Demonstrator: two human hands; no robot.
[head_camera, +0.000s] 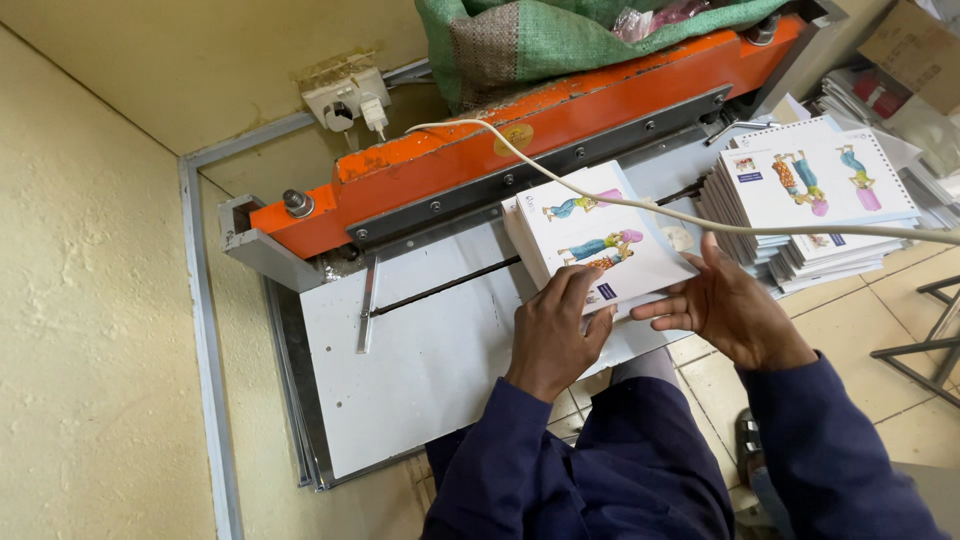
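- Hands: left hand (553, 335) lies palm down with fingers spread flat on the near left part of a stack of printed sheets (598, 240); it presses on the stack and does not close around it.
- Right hand (728, 310) stands open at the near right edge of the same stack, fingers extended and touching the edge, palm turned toward the paper; nothing is enclosed in it.
- Stack of printed sheets: white covers with coloured figures, lying on the grey metal bed (420, 350) of the machine, its far edge pushed up against the dark clamp bar (540, 170).
- Machine: a long orange beam (470, 150) runs diagonally above the clamp bar, with a bolt (297, 203) at its left end; a thin metal side guide (367, 305) lies on the bed to the left, well apart from the stack.
- White cable (640, 205) runs from a wall socket (347, 97), passes over the stack, and leaves the view at the right.
- Second pile of sheets (815, 195), with similar covers, rests on the tiled floor (900, 330) to the right of the machine, near the right hand but not touching it.
- Green woven sack (560, 35) sits behind and on top of the orange beam.
- Dark blue sleeves (640, 470) cover both forearms.
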